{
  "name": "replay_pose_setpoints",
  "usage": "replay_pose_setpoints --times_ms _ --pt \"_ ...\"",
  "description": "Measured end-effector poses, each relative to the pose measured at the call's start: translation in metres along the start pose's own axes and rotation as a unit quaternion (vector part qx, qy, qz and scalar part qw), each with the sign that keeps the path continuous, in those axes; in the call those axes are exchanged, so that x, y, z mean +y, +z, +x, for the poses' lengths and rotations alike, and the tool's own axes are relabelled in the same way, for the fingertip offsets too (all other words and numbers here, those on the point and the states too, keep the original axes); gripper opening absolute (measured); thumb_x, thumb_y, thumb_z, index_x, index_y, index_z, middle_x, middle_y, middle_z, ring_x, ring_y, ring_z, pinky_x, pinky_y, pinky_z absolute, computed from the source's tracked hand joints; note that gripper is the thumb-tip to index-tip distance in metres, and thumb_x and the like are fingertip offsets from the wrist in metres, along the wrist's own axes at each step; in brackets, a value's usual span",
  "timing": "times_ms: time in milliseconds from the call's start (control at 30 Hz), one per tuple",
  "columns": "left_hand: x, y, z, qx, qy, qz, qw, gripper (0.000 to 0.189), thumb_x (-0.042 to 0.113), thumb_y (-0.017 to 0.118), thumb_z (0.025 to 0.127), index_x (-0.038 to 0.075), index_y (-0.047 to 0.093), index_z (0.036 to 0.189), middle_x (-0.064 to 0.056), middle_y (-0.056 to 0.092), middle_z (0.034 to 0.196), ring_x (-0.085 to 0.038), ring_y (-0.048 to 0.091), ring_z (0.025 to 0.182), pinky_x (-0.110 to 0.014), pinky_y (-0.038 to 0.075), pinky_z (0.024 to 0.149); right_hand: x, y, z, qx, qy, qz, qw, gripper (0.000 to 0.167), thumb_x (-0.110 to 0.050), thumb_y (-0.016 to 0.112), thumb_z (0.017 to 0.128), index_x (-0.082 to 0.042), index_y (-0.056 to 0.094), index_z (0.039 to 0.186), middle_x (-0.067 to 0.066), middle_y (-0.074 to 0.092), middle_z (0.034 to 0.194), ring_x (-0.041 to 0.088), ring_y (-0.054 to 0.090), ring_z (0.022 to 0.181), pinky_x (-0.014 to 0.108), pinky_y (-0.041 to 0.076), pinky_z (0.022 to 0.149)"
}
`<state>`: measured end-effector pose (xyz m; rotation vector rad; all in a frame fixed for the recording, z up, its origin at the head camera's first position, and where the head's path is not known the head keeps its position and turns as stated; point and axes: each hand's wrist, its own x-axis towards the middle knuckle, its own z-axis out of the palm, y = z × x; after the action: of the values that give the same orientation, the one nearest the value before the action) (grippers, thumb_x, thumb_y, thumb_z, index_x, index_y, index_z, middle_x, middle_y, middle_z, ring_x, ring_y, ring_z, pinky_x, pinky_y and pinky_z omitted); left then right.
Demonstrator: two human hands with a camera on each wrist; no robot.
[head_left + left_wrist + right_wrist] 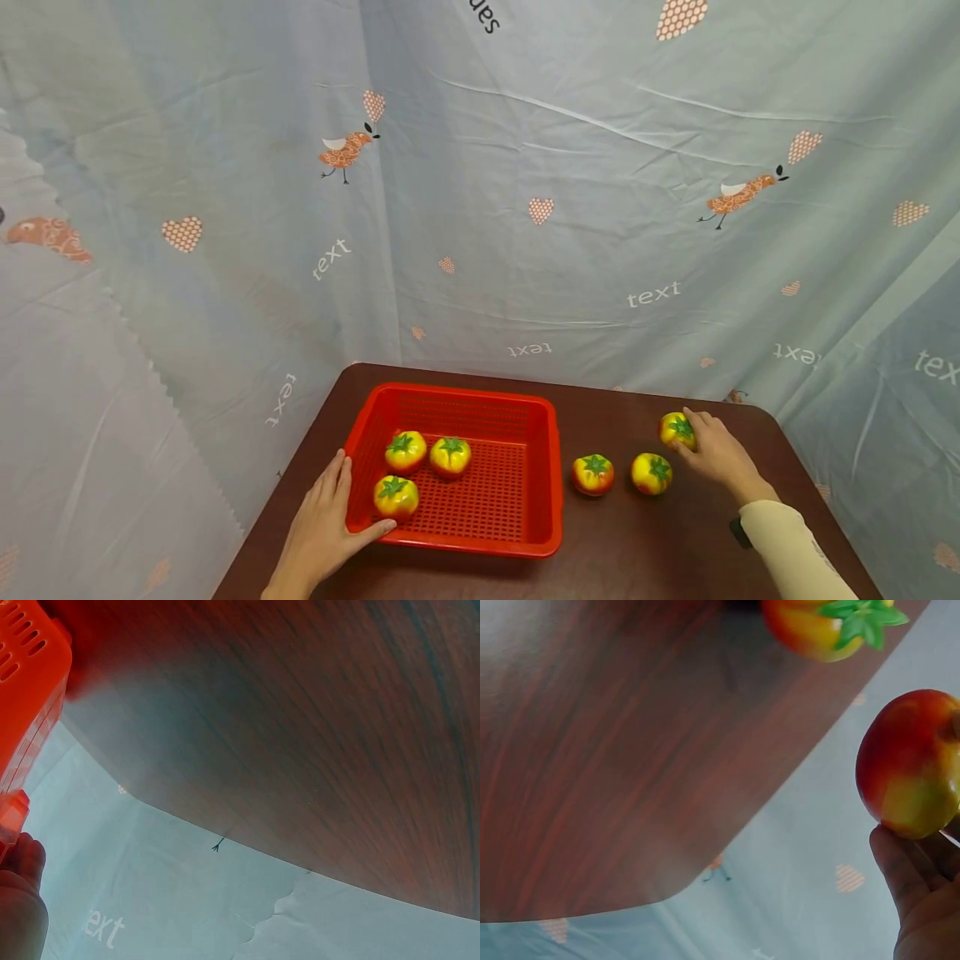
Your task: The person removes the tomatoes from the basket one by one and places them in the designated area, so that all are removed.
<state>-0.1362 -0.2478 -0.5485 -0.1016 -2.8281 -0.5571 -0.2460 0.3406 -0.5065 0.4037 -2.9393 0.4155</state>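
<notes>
My right hand (pixel 716 450) holds a red-and-yellow toy tomato (pixel 677 430) with a green star-shaped leaf top, pinched between thumb and fingers. In the right wrist view the held tomato (pixel 911 765) sits at the fingertips, raised off the table. Just left of it, two more tomatoes lie on the table, one nearer the hand (pixel 651 474) and one beside the basket (pixel 592 475). My left hand (pixel 318 517) rests at the front left corner of the red plastic basket (pixel 551 500), fingers extended along its left side and thumb over the front rim. Three tomatoes (pixel 406 452) sit inside the basket.
The dark brown wooden table (pixel 622 542) has rounded far corners. A pale blue-grey curtain (pixel 480 167) with birds, hearts and lettering hangs behind it and along both sides.
</notes>
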Motion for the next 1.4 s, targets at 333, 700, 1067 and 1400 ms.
replay_pose_setpoints --times_ms 333,700,1067,1400 --pt "-0.001 0.000 -0.001 0.005 0.004 0.005 1.0000 0.115 0.068 0.073 0.072 -0.010 0.033 0.147 -0.026 0.028 0.156 -0.047 0.038 0.134 -0.067 0.036 0.104 0.015 0.002 -0.012 -0.006 0.020 -0.006 0.9998 0.068 -0.019 0.071 0.087 0.016 0.041 0.137 0.034 0.052 0.123 0.045 0.052 0.103 0.060 0.048 0.086" --pt "0.000 0.001 -0.002 0.008 0.004 0.007 0.9999 0.115 0.068 0.072 0.072 -0.010 0.033 0.147 -0.025 0.028 0.156 -0.046 0.038 0.134 -0.067 0.036 0.104 0.029 0.013 -0.027 -0.031 0.054 -0.011 0.9980 0.067 -0.018 0.070 0.087 0.018 0.042 0.134 0.038 0.051 0.121 0.049 0.052 0.104 0.062 0.048 0.088" --pt "-0.002 0.004 -0.002 0.019 0.010 0.005 0.9998 0.115 0.069 0.072 0.071 -0.010 0.035 0.146 -0.025 0.030 0.155 -0.046 0.038 0.134 -0.067 0.036 0.103 0.045 0.028 -0.037 -0.066 0.077 -0.006 0.9948 0.067 -0.020 0.069 0.087 0.020 0.042 0.134 0.042 0.049 0.121 0.056 0.051 0.107 0.064 0.046 0.087" --pt "-0.001 0.002 -0.001 0.011 0.007 0.003 0.9999 0.115 0.068 0.072 0.072 -0.010 0.034 0.147 -0.025 0.029 0.156 -0.046 0.037 0.135 -0.067 0.036 0.104 0.045 0.037 -0.042 -0.089 0.091 -0.002 0.9919 0.068 -0.024 0.069 0.088 0.021 0.043 0.131 0.043 0.050 0.119 0.057 0.051 0.108 0.064 0.046 0.089"
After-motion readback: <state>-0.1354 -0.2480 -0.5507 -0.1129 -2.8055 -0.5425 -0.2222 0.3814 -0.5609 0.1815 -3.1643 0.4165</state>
